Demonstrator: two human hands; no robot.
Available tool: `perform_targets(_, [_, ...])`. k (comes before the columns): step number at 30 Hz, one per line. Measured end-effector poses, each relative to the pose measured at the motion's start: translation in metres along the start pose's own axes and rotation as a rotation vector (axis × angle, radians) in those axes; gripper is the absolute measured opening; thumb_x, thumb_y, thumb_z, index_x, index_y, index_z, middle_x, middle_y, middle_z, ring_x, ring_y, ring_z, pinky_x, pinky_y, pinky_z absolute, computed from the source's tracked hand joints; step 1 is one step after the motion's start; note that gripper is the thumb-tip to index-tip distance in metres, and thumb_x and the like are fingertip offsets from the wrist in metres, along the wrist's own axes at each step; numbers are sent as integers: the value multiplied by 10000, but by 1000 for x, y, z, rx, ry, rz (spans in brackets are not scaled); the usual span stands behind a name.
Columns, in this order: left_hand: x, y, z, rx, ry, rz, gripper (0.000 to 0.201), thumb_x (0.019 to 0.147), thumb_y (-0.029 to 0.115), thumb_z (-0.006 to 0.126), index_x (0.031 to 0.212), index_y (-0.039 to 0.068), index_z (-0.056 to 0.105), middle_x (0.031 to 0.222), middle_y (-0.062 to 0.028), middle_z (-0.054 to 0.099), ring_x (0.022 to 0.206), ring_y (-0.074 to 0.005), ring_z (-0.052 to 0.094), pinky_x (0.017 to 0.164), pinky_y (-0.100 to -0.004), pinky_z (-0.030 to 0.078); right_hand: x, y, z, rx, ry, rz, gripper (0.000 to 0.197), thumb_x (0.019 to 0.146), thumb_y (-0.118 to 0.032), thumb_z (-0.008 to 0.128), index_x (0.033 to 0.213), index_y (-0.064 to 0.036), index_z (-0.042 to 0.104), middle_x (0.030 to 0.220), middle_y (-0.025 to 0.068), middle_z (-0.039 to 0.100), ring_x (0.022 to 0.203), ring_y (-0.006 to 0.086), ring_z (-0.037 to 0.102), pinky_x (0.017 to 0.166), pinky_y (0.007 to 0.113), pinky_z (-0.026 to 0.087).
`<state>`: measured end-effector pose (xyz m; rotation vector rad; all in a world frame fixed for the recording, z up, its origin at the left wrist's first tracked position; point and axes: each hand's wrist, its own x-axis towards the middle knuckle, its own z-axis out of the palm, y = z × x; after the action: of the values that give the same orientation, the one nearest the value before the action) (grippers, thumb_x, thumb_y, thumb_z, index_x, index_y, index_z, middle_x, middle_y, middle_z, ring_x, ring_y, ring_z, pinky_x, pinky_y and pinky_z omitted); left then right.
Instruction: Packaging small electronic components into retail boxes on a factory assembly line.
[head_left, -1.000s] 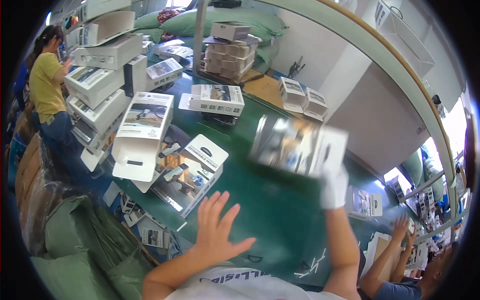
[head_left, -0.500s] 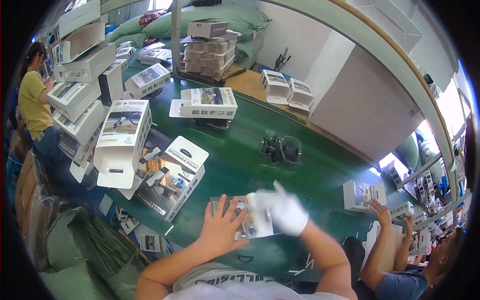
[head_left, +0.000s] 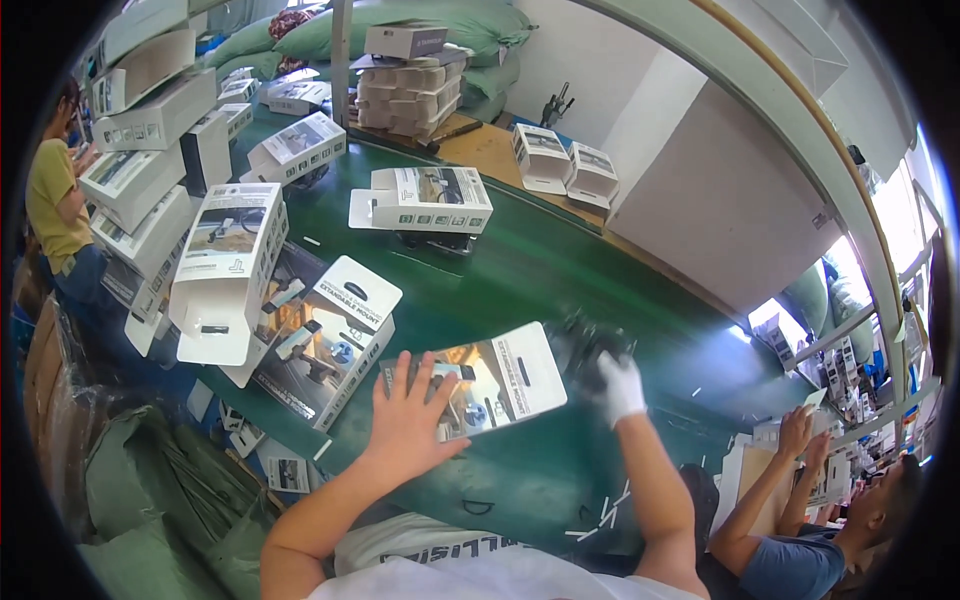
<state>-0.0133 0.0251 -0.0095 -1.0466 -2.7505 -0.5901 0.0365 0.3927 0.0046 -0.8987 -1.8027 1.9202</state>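
Note:
My left hand [head_left: 410, 420] lies flat, fingers spread, on the left part of a printed carton [head_left: 500, 385] on the green conveyor belt [head_left: 540, 270]. The carton lies on its side, its white hang-tab flap with a dark slot pointing right. Just beyond that flap, my right hand [head_left: 622, 390], in a white glove, has its fingers at a clear plastic tray of black parts [head_left: 590, 345]. Hand and tray are blurred by motion, but the fingers appear closed on the tray's near side. The fingertips are partly lost against the black parts.
At left, an open white carton [head_left: 228, 270] leans by another printed carton [head_left: 325, 345], near a tall carton stack [head_left: 150, 130]. Farther up the belt, a carton [head_left: 440, 198] rests over a black tray. A co-worker's hands [head_left: 800, 432] are at right. White strips [head_left: 610, 510] lie nearby.
My right hand has moved from the carton to the tray of black parts, uncovering the white flap. The tray has come nearer to me. My left hand stays on the carton.

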Motion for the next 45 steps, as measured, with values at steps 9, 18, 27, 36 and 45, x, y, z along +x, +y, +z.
perform_targets(9, [-8, -3, -7, 11, -115, 338, 967, 772, 622, 825, 1574, 178, 518, 1736, -171, 320, 1595, -497, 222, 1135, -698, 317, -69, 87, -7, 419, -496, 688, 477, 1031, -123, 667, 1472, 19, 555, 1288, 118, 741, 1072, 205, 725, 887, 380, 623])
perform_targets(18, [-35, -2, -9, -15, -87, 119, 974, 767, 626, 826, 1573, 184, 502, 1737, -147, 328, 1586, -489, 229, 1110, -703, 334, -79, 21, 23, -350, -905, -89, 503, 1046, -143, 654, 1529, -43, 557, 1440, 131, 665, 1238, 250, 670, 1065, 403, 555])
perform_targets(27, [3, 30, 5, -45, -53, 188, 912, 804, 555, 844, 1552, 146, 522, 1725, -168, 341, 1587, -470, 269, 1141, -674, 351, -75, -29, 5, -345, -362, 118, 416, 943, -221, 750, 1207, 100, 734, 1019, 111, 783, 802, 234, 714, 758, 343, 610])
perform_targets(36, [-49, -6, -3, -698, 85, 282, 608, 985, 356, 746, 1480, 47, 578, 1656, -225, 409, 1478, -415, 453, 1197, -515, 403, 9, -135, -54, -1479, 332, -436, 367, 860, -241, 741, 1098, 37, 734, 1089, 244, 758, 901, 426, 725, 816, 483, 600])
perform_targets(45, [-74, 7, -13, -839, -1, 169, 584, 940, 290, 800, 1440, 47, 622, 1609, -200, 475, 1411, -365, 529, 1155, -447, 455, 42, -125, 224, -1534, 130, -1710, 273, 827, -182, 766, 1041, -13, 777, 1367, 177, 680, 1240, 413, 636, 1046, 492, 513])
